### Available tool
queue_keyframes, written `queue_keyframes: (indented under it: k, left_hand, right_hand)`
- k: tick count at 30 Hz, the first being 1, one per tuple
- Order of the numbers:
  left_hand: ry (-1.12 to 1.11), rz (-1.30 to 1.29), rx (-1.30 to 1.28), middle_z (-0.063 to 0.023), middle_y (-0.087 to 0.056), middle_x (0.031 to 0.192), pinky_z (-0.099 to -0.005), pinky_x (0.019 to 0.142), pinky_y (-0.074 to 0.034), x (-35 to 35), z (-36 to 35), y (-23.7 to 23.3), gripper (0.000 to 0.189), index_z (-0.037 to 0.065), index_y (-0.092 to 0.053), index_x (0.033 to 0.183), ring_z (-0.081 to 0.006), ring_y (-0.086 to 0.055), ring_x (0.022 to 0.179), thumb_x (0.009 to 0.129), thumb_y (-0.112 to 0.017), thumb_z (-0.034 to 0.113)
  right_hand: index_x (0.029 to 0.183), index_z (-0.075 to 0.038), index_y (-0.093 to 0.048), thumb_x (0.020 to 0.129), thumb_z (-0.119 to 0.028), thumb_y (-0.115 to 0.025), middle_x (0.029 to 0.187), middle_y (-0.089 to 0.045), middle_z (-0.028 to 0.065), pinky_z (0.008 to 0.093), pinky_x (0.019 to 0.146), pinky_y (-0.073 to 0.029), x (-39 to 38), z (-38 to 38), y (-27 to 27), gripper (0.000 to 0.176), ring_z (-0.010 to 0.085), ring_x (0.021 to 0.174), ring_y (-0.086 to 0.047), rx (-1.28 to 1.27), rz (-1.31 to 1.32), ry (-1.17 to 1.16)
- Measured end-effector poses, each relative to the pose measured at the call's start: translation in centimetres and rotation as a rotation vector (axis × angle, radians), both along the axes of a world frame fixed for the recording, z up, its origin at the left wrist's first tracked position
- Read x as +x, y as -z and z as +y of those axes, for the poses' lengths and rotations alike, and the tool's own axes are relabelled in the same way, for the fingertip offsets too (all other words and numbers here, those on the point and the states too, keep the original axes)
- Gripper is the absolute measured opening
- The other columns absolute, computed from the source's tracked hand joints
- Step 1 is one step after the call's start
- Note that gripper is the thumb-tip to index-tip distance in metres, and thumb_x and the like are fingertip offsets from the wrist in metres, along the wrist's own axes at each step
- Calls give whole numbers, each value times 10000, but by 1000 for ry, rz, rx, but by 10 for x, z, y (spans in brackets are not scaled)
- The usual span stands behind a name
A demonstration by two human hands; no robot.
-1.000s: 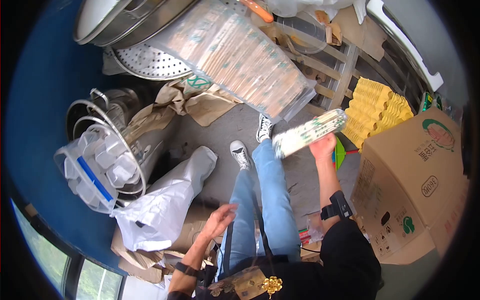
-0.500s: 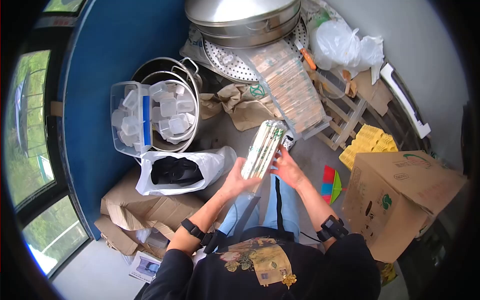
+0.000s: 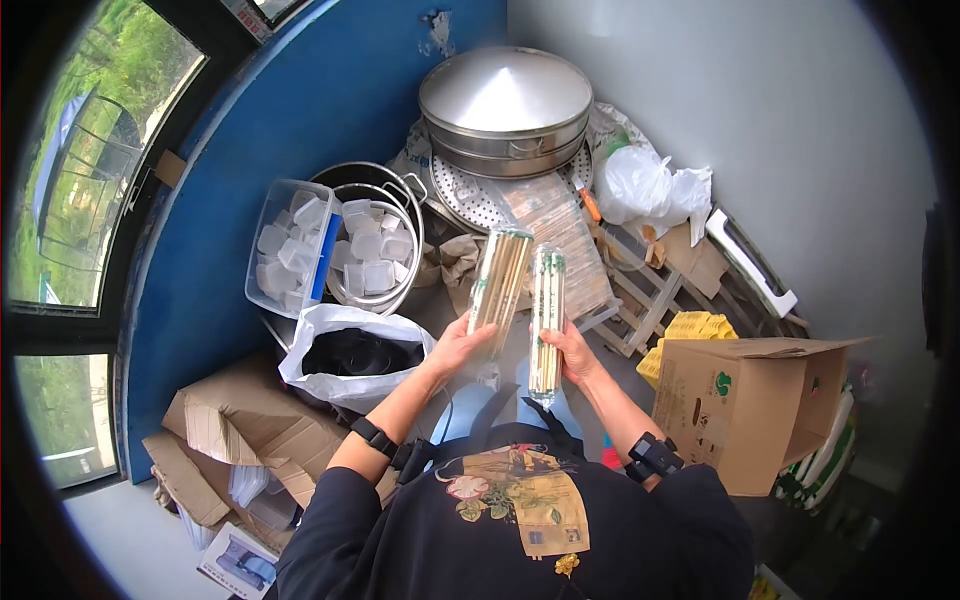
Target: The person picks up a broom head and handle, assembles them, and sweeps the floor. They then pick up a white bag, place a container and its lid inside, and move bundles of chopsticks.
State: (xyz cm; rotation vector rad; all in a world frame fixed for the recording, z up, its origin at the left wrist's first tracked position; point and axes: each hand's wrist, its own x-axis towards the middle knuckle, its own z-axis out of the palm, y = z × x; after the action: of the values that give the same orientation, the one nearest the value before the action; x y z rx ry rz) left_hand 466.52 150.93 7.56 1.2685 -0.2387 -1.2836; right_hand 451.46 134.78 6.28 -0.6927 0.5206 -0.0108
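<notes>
My left hand (image 3: 458,347) grips a long clear-wrapped pack of wooden chopsticks (image 3: 499,278), held upright in front of me. My right hand (image 3: 571,349) grips a second pack of chopsticks (image 3: 546,318) with green print on its wrapping, held upright beside the first one. The two packs are a little apart, almost parallel. Behind them on the floor lies a large clear bag of chopstick packs (image 3: 558,232), leaning against a perforated steamer tray (image 3: 470,199).
An open cardboard box (image 3: 745,405) stands at my right. A white plastic bag (image 3: 355,350) with dark contents lies at my left, beside a steel pot (image 3: 372,250) and a clear bin (image 3: 285,250) of small plastic cups. Stacked steel steamers (image 3: 505,112), a wooden pallet (image 3: 650,290) and flattened cardboard (image 3: 240,430) surround me.
One second ago only my right hand held a pack out to the right. Both hands then met on it, and now each hand holds its own pack upright.
</notes>
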Motion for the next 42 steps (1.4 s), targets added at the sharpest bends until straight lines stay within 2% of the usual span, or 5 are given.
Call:
queue_keyframes:
  k: [16, 23, 27, 38, 42]
  left_hand:
    - [-34, 77, -216, -36, -567, 1039, -263, 814, -440, -12, 18, -5, 283, 22, -495, 1141, -108, -548, 927, 878, -486, 126]
    - [-40, 78, -304, -55, -549, 1047, -252, 861, -385, -8, 15, -38, 371, 7, -455, 1147, -95, -500, 961, 818, -569, 137]
    - [-75, -442, -222, -54, -516, 1094, -286, 917, -359, -24, -2, -44, 618, 53, -379, 1216, -125, -473, 1042, 702, -711, 137]
    - [51, 167, -105, -19, -489, 1106, -281, 830, -406, -10, 11, -23, 457, 86, -402, 1167, -108, -488, 994, 771, -621, 152]
    - [-54, -232, -35, -49, -463, 1133, -305, 890, -388, -29, 1, -10, 615, 57, -343, 1191, -137, -473, 1031, 698, -703, 133]
  right_hand:
    - [1241, -60, -360, 765, -53, -556, 1162, -500, 78, 347, 936, -400, 10, 33, -24, 515, 202, 1066, -498, 165, -193, 226]
    - [1148, -81, -449, 681, 31, -649, 1057, -556, 27, 289, 882, -409, 9, 32, -43, 520, 150, 991, -527, -198, -240, 178]
    - [1177, -88, -446, 760, -107, -664, 1061, -543, 8, 268, 857, -412, 15, 40, -37, 471, 107, 982, -503, -346, -187, 155]
    - [1211, -83, -413, 881, -218, -514, 1074, -536, 29, 272, 807, -455, 14, 32, -27, 371, 110, 938, -534, -137, -174, 177]
    - [1213, -65, -401, 891, -244, -500, 1101, -509, 36, 262, 852, -404, 32, 61, -27, 382, 103, 1002, -486, -196, -183, 225]
